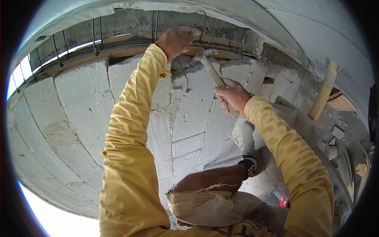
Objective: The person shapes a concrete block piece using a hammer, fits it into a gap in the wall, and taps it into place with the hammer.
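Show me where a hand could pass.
Perhaps over the block wall: left of the left sleeve, or between it and the right sleeve, below the hammer. Crowded: the top, with steel rods and the left hand; the right, with a board and rubble.

Wrinkled yellow sleeves [130, 122], ragged left cuff [164, 71]; frayed beige shorts [201, 207]; black footwear [249, 166], white stripes.

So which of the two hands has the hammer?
The right hand: its fingers wrap around the handle of the hammer. The left hand is higher up, beside the thin metal rods, away from the handle.
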Tool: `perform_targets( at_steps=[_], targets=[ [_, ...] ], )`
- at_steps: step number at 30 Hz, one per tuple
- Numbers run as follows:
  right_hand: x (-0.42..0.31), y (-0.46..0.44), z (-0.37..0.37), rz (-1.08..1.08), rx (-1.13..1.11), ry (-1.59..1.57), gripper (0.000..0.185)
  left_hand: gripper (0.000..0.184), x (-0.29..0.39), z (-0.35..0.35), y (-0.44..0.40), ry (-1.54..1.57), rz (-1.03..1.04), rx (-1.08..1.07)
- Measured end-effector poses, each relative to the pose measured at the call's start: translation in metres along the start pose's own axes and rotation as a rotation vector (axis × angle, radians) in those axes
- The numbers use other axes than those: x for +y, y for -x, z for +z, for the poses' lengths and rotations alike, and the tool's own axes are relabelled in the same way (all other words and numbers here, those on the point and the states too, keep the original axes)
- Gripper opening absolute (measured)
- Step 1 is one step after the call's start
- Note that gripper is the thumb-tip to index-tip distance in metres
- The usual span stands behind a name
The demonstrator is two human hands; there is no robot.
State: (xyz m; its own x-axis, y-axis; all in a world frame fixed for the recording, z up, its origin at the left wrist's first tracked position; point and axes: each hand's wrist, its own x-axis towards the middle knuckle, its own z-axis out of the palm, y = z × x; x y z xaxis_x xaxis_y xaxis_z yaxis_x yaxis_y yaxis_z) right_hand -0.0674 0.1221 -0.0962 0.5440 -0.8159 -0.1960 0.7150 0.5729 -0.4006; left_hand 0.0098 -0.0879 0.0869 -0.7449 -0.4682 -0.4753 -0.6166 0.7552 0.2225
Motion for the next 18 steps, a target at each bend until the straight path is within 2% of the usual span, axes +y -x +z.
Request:
perform_targets(
  at_steps=[2,4,7,10,13,16,18],
  targets=[
    [0.000,0.001,0.000,0.004,0.005,-0.005,0.017,0.037,0.000,0.002,-0.004,-0.102,-0.125,-0.054],
    [-0.001,0.001,0.001,0.008,0.007,-0.004,0.017,0.035,0.047,-0.004,-0.017,-0.108,-0.573,-0.117],
    [-0.001,0.000,0.001,0.013,0.009,0.003,0.017,0.030,0.021,-0.002,-0.016,-0.168,-0.524,-0.127],
    [0.000,-0.001,0.000,0.006,0.008,-0.002,0.017,0.027,0.024,-0.009,-0.017,-0.338,-0.550,-0.183],
    [-0.003,0.000,0.001,-0.019,0.012,-0.001,0.017,0.024,0.010,-0.009,-0.016,-0.274,-0.594,-0.212],
    [-0.004,0.001,0.000,-0.016,0.016,0.016,0.016,0.019,0.004,-0.003,-0.014,-0.482,-0.524,-0.180],
    [-0.006,0.001,0.000,-0.014,0.019,0.022,0.016,0.018,0.006,-0.001,-0.013,-0.499,-0.539,-0.168]
  ],
)
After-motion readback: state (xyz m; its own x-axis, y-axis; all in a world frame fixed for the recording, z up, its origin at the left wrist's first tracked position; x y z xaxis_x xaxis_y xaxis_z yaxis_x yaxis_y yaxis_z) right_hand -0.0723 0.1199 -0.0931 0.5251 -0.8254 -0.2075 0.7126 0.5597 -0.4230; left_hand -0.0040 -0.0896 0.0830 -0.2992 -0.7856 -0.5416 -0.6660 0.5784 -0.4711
